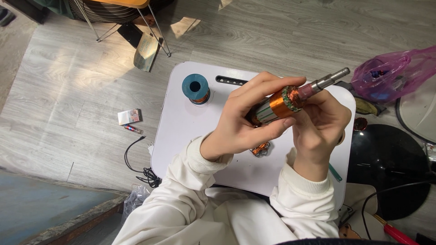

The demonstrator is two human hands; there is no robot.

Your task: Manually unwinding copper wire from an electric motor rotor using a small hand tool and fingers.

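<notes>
A motor armature [290, 98] with an orange band, copper windings and a steel shaft is held above a small white lap table [190, 131]. My left hand [247, 120] wraps around its body from the left. My right hand [320, 124] grips it near the copper end, with the shaft pointing up and to the right. A blue spool of copper wire [196, 88] stands upright on the table's far left. Under my hands on the table lies a small tangle of copper wire [261, 148].
A pink plastic bag [393, 75] and a black round object [390, 168] lie to the right on the grey wooden floor. A small box [129, 116], a lighter [132, 129] and a black cable [138, 163] lie left of the table. Chair legs [154, 27] stand beyond.
</notes>
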